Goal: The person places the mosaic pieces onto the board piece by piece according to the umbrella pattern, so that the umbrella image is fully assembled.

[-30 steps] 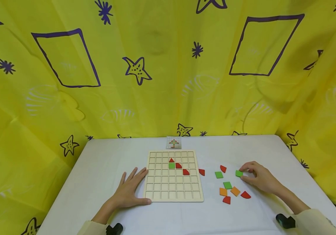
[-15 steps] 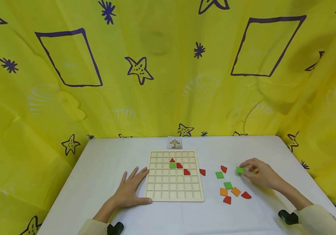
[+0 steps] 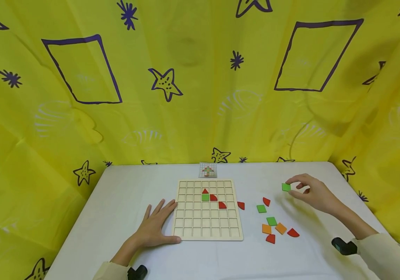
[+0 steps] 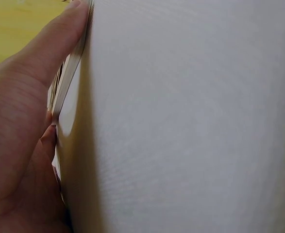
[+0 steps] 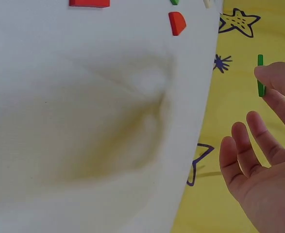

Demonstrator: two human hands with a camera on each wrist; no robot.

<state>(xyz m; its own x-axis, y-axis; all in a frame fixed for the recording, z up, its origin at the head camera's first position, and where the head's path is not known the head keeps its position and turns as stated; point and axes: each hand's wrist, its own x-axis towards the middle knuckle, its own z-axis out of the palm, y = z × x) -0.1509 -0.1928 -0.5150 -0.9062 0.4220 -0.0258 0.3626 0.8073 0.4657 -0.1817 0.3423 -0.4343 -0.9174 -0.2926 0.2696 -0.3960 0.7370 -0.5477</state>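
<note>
Worktop (image 3: 200, 262) is covered in white cloth, faintly creased, and backed along its far edge by a smooth yellow curtain (image 3: 193, 128). Left hand (image 3: 154, 229) is laid left of centre, fingers spread, index tip set at the left edge of a pale gridded board (image 3: 206, 238), thumb at its near left corner. By the left wrist view the board's thin, flat side is shown under the thumb; from the head only its top is seen. In its cells are held a red triangle (image 3: 205, 191), a green square (image 3: 205, 197) and two red quarter-rounds (image 3: 213, 197). Beyond it, near the worktop's far edge, a small printed card (image 3: 207, 170) is laid. Rightward, loose flat pieces (image 3: 271, 221) are scattered on the cloth: red quarter-rounds, green and orange squares. Toward the worktop's right edge a green tile (image 3: 286, 187) is held clear of the cloth, pinched between thumb and index finger of the right hand (image 3: 313, 193). By the right wrist view the tile is seen edge-on, thin and straight-sided, the other three fingers parted from it.
</note>
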